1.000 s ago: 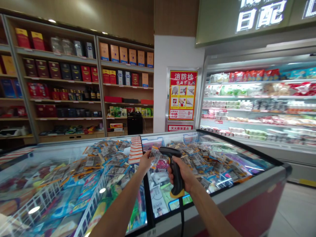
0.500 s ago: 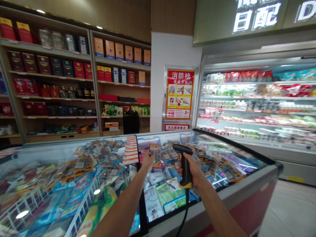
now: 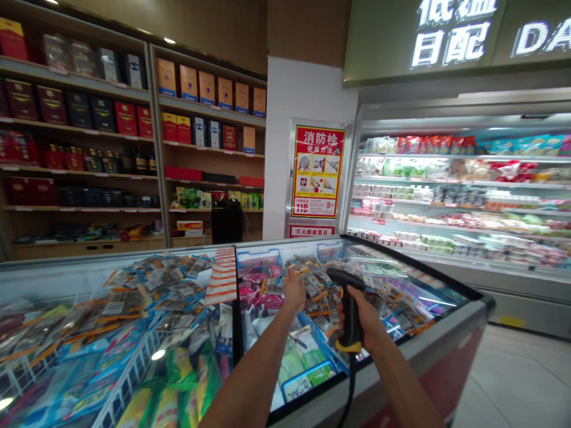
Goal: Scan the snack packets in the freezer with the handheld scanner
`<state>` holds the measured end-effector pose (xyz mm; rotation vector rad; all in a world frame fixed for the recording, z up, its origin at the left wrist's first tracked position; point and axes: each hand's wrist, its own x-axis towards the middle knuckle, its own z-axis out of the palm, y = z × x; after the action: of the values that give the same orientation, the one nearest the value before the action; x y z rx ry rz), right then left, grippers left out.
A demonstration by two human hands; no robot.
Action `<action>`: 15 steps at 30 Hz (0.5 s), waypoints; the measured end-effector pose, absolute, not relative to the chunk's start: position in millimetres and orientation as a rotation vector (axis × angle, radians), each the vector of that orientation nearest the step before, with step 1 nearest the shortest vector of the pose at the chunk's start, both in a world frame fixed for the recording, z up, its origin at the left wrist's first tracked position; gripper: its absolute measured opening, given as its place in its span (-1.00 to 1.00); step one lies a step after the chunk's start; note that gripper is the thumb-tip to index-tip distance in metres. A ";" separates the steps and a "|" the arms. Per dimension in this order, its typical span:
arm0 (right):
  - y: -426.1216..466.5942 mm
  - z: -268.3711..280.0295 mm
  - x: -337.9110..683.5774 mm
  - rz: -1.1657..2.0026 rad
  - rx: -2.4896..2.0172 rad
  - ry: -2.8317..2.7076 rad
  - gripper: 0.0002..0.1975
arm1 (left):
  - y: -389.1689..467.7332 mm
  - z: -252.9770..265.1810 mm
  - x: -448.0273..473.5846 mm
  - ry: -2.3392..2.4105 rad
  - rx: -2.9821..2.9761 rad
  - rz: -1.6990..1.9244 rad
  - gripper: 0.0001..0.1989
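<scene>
My right hand [image 3: 363,318] is wrapped round the grip of a black and yellow barcode scanner [image 3: 351,312], its head pointing left and its cord hanging down. To its left, my left hand [image 3: 294,289] reaches over the glass-topped freezer [image 3: 397,362], beside many small packets [image 3: 316,286] with orange and blue edges. Its fingers are blurred and partly turned away, so whether they grip a packet cannot be made out. Pink packages [image 3: 261,297] lie left of that hand. Below the forearms are white and green bags [image 3: 307,345].
Another freezer section with packets [image 3: 156,276] and green-yellow bags [image 3: 182,374] is at left, divided by a dark frame [image 3: 238,339]. An orange-striped sheet [image 3: 222,276] lies by it. Shelves of boxes [image 3: 207,89] stand behind; a lit refrigerated display [image 3: 455,196] is at right.
My left hand has moved right; the packet seen upright in its fingers before no longer shows there. The scanner has shifted slightly right with my right hand. The view has turned a little right.
</scene>
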<state>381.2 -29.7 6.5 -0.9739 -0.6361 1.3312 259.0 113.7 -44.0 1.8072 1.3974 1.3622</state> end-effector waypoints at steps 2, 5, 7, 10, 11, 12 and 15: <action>-30.5 6.9 371.8 1.378 -0.974 -0.629 -0.77 | 108.9 -44.3 235.4 1.519 1.789 1.375 -0.46; -29.7 7.8 351.1 1.443 -0.939 -0.671 -0.78 | 98.3 -42.9 182.0 1.729 1.805 1.395 -0.50; -28.9 7.8 334.5 1.487 -0.930 -0.700 -0.78 | 87.2 -41.5 141.9 1.960 1.827 1.364 -0.52; -28.4 7.0 309.1 1.526 -0.937 -0.750 -0.77 | 66.4 -40.1 85.5 2.376 1.754 1.236 -0.52; -28.5 6.7 301.3 1.536 -0.940 -0.766 -0.76 | 59.4 -40.0 69.0 2.494 1.703 1.189 -0.52; -28.7 6.5 294.1 1.549 -0.944 -0.778 -0.76 | 52.9 -40.0 53.9 2.586 1.645 1.144 -0.52; -30.2 6.9 275.7 1.592 -0.956 -0.809 -0.76 | 38.6 -40.2 18.9 2.672 1.459 0.963 -0.44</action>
<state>275.7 -30.2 6.9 -0.9564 -0.8089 1.5919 18.9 38.6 -40.2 1.4590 2.6717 0.9626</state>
